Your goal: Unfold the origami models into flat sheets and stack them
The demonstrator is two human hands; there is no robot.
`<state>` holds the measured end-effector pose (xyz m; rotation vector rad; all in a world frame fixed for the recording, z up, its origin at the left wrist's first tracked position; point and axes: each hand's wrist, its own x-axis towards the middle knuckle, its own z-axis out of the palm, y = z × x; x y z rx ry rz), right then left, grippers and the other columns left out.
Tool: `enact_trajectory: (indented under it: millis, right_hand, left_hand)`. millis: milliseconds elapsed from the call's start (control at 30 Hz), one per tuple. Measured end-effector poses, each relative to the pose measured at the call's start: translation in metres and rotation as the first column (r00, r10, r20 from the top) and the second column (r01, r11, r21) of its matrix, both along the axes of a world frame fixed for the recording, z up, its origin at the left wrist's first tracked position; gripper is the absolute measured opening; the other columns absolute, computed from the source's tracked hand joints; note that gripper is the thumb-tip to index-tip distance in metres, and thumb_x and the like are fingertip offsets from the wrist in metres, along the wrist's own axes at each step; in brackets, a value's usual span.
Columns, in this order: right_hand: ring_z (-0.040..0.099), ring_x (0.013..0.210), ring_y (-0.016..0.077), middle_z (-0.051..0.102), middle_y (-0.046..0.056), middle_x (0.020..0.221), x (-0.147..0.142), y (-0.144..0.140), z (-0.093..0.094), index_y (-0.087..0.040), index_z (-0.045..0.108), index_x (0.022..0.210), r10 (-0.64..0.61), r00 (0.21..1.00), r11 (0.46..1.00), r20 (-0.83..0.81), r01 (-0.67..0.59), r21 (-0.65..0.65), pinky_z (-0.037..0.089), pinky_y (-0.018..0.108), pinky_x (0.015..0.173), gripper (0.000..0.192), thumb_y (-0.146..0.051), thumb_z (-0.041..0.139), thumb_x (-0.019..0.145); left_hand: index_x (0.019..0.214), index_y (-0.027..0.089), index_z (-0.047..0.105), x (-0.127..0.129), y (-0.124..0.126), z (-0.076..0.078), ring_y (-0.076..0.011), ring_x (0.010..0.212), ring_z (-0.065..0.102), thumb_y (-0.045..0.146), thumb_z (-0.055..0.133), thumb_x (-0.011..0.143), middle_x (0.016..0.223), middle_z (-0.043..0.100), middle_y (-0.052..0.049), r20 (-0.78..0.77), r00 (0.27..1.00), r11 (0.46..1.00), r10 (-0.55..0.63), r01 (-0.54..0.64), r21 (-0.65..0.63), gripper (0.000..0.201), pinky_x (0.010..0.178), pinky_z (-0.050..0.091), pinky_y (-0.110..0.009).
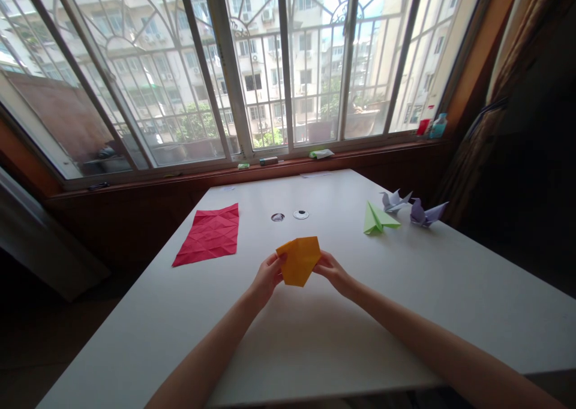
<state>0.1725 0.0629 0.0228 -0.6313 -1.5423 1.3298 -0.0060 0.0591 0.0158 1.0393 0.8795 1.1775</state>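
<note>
I hold a folded orange paper (299, 259) above the white table (315, 337), near its middle. My left hand (269, 275) pinches the paper's left edge. My right hand (332, 271) grips its right edge. The paper has a pointed lower corner and is lifted slightly off the tabletop.
A creased red paper sheet (209, 234) lies flat to the left. A green paper plane (378, 218) and two purple folded paper figures (396, 201) (425, 213) sit at the right. Two small round objects (289, 216) lie beyond the orange paper. A window sill (270, 166) with small items runs behind.
</note>
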Motion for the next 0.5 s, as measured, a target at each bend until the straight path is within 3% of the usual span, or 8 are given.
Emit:
enact_trajectory:
  millis: [200, 267, 367, 500]
  right_hand:
    - [0.059, 0.092, 0.0233, 0.065, 0.007, 0.098, 0.0, -0.003, 0.008, -0.018, 0.06, 0.101, 0.122, 0.991, 0.99, -0.052, -0.125, -0.066, 0.045, 0.038, 0.082, 0.037, -0.039, 0.062, 0.071]
    - [0.059, 0.094, 0.0235, 0.064, 0.007, 0.101, -0.001, -0.002, 0.008, -0.019, 0.059, 0.105, 0.082, 0.995, 0.992, -0.051, -0.087, -0.095, 0.045, 0.038, 0.082, 0.04, -0.039, 0.065, 0.07]
    - [0.061, 0.085, 0.0215, 0.067, 0.005, 0.091, -0.001, 0.004, 0.003, -0.018, 0.063, 0.094, -0.063, 0.997, 0.99, -0.032, 0.059, -0.129, 0.046, 0.037, 0.078, 0.035, -0.037, 0.071, 0.066]
    - [0.062, 0.075, 0.0196, 0.068, 0.003, 0.079, 0.0, 0.013, -0.005, -0.016, 0.067, 0.08, -0.138, 0.99, 0.982, -0.009, 0.136, -0.134, 0.047, 0.037, 0.077, 0.027, -0.036, 0.074, 0.063]
  left_hand:
    - [0.069, 0.016, 0.054, -0.002, -0.003, 0.003, -0.0132, 0.07, 0.06, 0.041, 0.075, 0.059, 0.078, 0.063, -0.001, 0.006, 0.997, 0.996, 0.076, -0.076, 0.042, 0.034, 0.065, 0.045, -0.025]
    - [0.065, 0.015, 0.054, -0.002, -0.005, 0.008, -0.014, 0.075, 0.06, 0.037, 0.077, 0.058, 0.085, 0.064, -0.003, 0.0, 0.994, 0.991, 0.108, -0.108, 0.081, 0.033, 0.067, 0.045, -0.025]
    - [0.061, 0.014, 0.054, 0.0, -0.009, 0.014, -0.015, 0.078, 0.06, 0.03, 0.08, 0.054, 0.09, 0.064, -0.004, -0.002, 0.991, 0.983, 0.132, -0.131, 0.128, 0.031, 0.067, 0.045, -0.024]
    - [0.073, 0.016, 0.057, 0.002, -0.01, 0.015, -0.0159, 0.076, 0.061, 0.024, 0.079, 0.052, 0.087, 0.064, -0.003, 0.021, 0.99, 0.98, 0.141, -0.142, 0.14, 0.032, 0.063, 0.046, -0.024]
